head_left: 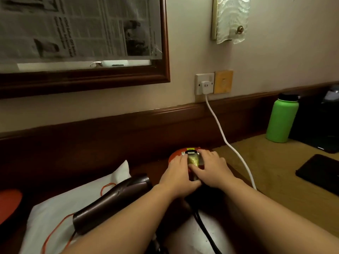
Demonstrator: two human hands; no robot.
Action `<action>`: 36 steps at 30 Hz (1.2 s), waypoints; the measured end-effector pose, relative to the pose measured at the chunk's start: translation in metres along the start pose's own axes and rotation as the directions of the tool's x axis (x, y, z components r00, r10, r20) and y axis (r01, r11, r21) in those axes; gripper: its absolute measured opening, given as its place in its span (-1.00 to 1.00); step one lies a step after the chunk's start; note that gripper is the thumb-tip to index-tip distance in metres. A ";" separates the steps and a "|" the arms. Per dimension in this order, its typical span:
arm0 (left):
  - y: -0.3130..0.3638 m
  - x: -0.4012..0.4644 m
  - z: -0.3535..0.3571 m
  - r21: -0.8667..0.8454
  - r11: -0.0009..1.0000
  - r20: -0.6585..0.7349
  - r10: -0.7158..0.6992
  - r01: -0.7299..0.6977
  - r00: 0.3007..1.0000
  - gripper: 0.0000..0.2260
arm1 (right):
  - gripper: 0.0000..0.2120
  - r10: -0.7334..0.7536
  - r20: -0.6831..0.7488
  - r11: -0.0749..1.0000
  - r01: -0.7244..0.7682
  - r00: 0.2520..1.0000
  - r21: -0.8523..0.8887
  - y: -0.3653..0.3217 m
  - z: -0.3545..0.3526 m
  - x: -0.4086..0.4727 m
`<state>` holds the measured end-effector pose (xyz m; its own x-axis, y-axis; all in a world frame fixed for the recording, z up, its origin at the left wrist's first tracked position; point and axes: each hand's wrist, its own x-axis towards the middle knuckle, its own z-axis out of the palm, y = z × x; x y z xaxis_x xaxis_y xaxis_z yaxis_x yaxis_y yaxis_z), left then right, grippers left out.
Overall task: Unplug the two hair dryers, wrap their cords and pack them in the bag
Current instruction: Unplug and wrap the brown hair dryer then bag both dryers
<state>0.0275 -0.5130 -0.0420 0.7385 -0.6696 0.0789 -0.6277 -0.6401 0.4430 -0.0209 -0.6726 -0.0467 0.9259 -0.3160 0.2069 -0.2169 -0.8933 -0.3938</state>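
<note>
A dark brown hair dryer (113, 198) lies on a white cloth bag (51, 213) with an orange drawstring (55, 233). My left hand (177, 174) and my right hand (211, 166) close from both sides on a small black-and-yellow block (193, 159), which sits on a red round object (176, 154) by the wall trim. A black cord (207, 233) runs from under my wrists toward me. A white plug (207, 87) sits in the wall socket, and its white cord (229, 143) drops past my right hand. No second dryer can be seen.
A green bottle (281, 119) stands at the right on the tan desk top (275, 180), beside black flat items (321, 173). A framed mirror (82, 43) hangs at the upper left. A red shape (9, 202) shows at the left edge.
</note>
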 end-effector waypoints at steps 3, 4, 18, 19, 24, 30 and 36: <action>-0.003 0.005 0.010 0.007 0.999 0.007 -0.041 0.041 0.999 0.01 | -0.28 0.009 0.030 1.000 -0.009 1.000 0.002 0.000 0.005 0.006; -0.004 0.005 0.012 0.010 0.999 0.004 -0.044 0.044 0.999 0.01 | -0.28 0.019 0.031 1.000 -0.020 0.999 0.004 -0.001 0.006 0.007; -0.021 0.009 -0.009 0.032 0.999 0.142 -0.048 0.044 0.989 0.07 | -0.25 0.203 0.099 0.979 -0.201 0.974 -0.027 -0.026 -0.007 0.041; -0.022 0.010 -0.011 0.037 0.999 0.160 -0.042 0.036 0.986 0.08 | -0.30 0.203 0.097 0.979 -0.203 0.974 -0.017 -0.027 -0.007 0.042; -0.020 0.012 -0.013 0.057 0.998 0.192 -0.030 0.020 0.981 0.15 | -0.50 0.242 0.024 0.935 -0.240 0.970 0.263 -0.030 -0.018 0.045; -0.020 0.008 -0.017 -0.054 0.997 0.261 -0.034 0.050 0.965 0.24 | -0.55 0.198 0.050 0.917 -0.203 0.979 0.345 -0.038 -0.025 0.037; -0.016 -0.017 -0.056 0.110 0.992 0.247 0.027 -0.056 0.969 -0.16 | -0.41 0.170 -0.008 0.873 -0.146 0.985 0.465 -0.036 -0.029 0.000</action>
<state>0.0389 -0.4698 -0.0006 0.6373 -0.7592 -0.1323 -0.6913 -0.6390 0.3373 -0.0219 -0.6497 -0.0065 0.8731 -0.4656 0.1447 -0.1809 -0.5849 -0.7907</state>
